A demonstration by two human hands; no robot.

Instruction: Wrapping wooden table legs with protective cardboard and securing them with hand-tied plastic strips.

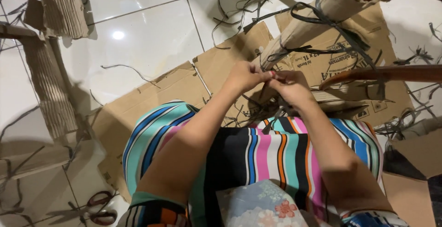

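Seated on the tiled floor, lap covered by a striped garment. Both hands meet just above the knees: left hand pinched closed on a dark strip, right hand closed against it, fingertips touching, working the same strip where it trails down toward the lap. The strip runs up to a cardboard-wrapped post, which leans in from upper right and already carries several dark strips crossed and looped around it, so the binding looks partly done; loose ends hang free and the strip in hand is not yet secured. Flattened cardboard sheet lies underneath. More loose strips scattered on the tiles. Corrugated cardboard pieces at left, untouched. Red-handled scissors lie at lower left, well apart from the hands.
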